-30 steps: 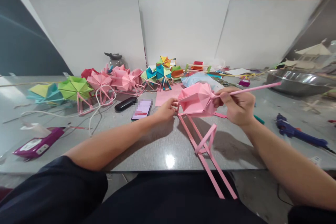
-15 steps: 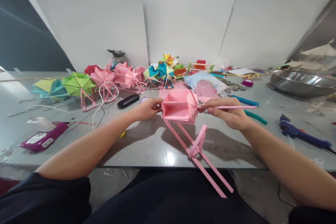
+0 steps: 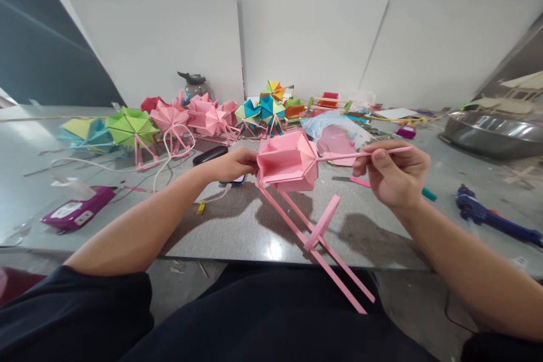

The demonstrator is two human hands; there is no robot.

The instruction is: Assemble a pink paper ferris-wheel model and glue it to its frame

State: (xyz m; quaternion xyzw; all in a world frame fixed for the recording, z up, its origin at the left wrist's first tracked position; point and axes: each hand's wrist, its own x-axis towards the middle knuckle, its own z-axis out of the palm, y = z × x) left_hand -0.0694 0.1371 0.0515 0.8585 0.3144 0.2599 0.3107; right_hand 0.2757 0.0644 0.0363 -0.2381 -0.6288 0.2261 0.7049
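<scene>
Nearest, two long pink strips (image 3: 339, 280) slant from beneath the wheel's left end towards the near right, reaching past the edge of the desk (image 3: 237, 240); a short pink strip (image 3: 326, 218) stands up from them.

Beyond, the pink paper wheel (image 3: 288, 161) lies between the hands, right of the left hand (image 3: 233, 165) and left of the right hand (image 3: 396, 175). The left hand is nearer, its fingers closed against the wheel's left end. The right hand is apart from the wheel, fingers pinched together on the pink rod (image 3: 339, 156), which runs nearly straight left to right from the wheel's right side, in line with its long axis.

Under the rod's right part lies a pink-handled knife (image 3: 360, 181); a blue glue gun (image 3: 496, 218) lies farther right. The plastic bag (image 3: 335, 130) sits just beyond the rod and crowds its far side. Farther still are folded paper wheels (image 3: 207, 119), left, and a metal bowl (image 3: 492, 136), right.
</scene>
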